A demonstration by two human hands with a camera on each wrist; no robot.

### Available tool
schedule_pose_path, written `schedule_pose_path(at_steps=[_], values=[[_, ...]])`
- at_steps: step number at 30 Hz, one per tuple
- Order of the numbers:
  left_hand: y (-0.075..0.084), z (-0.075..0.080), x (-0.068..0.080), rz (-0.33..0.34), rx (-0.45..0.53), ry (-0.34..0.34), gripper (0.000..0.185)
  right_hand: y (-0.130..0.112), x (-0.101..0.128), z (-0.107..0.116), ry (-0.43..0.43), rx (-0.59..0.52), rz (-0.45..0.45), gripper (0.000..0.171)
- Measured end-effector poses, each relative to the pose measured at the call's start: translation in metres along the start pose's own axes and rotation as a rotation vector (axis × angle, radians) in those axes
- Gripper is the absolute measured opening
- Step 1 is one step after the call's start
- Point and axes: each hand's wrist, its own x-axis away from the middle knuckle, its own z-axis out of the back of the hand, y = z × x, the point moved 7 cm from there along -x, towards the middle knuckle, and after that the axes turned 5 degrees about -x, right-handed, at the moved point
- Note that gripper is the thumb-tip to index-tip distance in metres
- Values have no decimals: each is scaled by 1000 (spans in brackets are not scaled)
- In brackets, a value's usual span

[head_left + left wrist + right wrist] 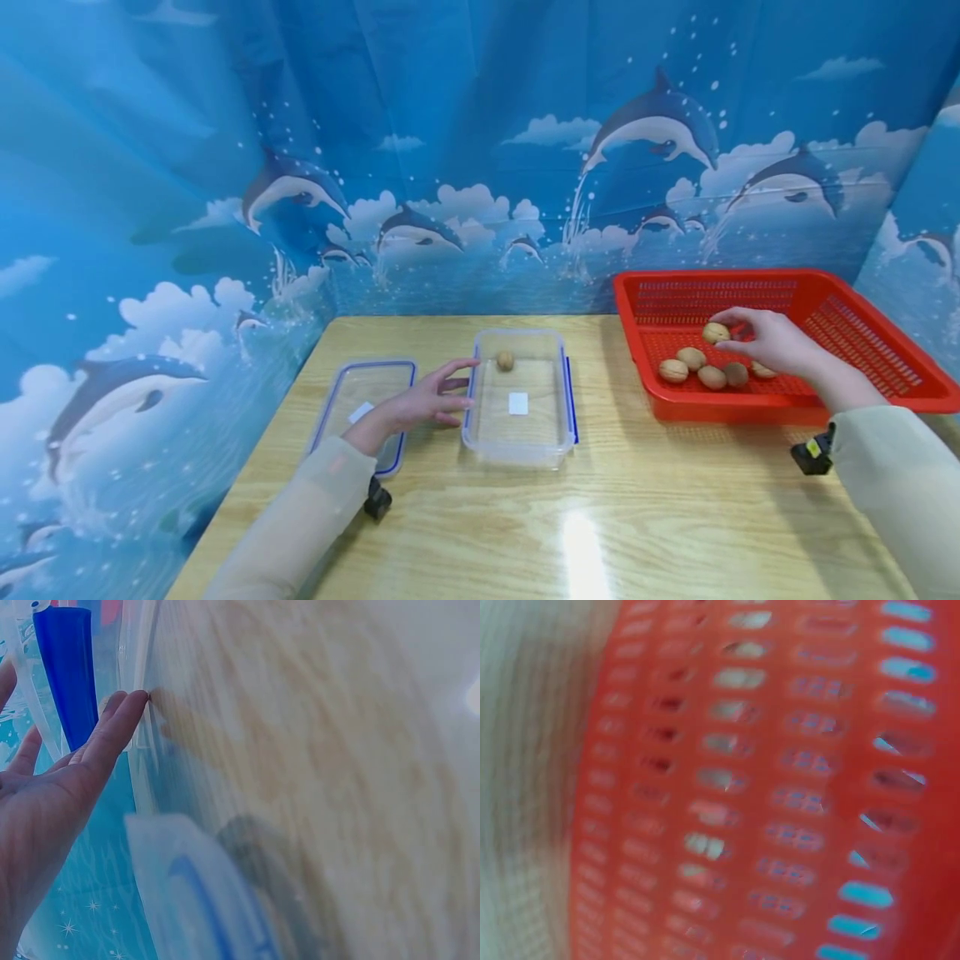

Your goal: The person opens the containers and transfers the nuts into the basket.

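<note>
Over the red basket (pixel 750 408), my right hand (pixel 776 340) pinches a walnut (pixel 716 333) between thumb and fingers. Several more walnuts (pixel 691 359) lie below it on the basket floor. My left hand (pixel 423 398) is at the left side of a clear plastic container (pixel 517 450), fingers spread and fingertips right at its wall. A single walnut (pixel 505 361) sits inside, near the container's back left. In the left wrist view the left hand (pixel 67 787) reaches toward the container, whose blue latch flap (pixel 67 671) hangs out. The right wrist view shows only the slotted basket wall (pixel 772 780) and a sleeve.
A clear lid with a blue seal (pixel 345 375) lies on the wooden table (pixel 480 533), left of the container and partly beneath the left forearm. A blue dolphin-print curtain (pixel 465 125) stands behind the table and along both sides.
</note>
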Motion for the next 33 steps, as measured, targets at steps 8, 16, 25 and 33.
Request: schedule_pose_path(at_steps=[8, 16, 25, 33], values=[[-2, 1, 0, 8, -22, 17, 67, 31, -6, -7, -36, 11, -33, 46], [-1, 0, -2, 11, -21, 16, 65, 45, -11, -12, -51, -43, -61, 48], [1, 0, -1, 9, -16, 12, 67, 54, -15, -23, -145, -40, -67, 41], [0, 0, -1, 10, -20, 13, 68, 51, -20, -30, -193, -5, 0, 33]])
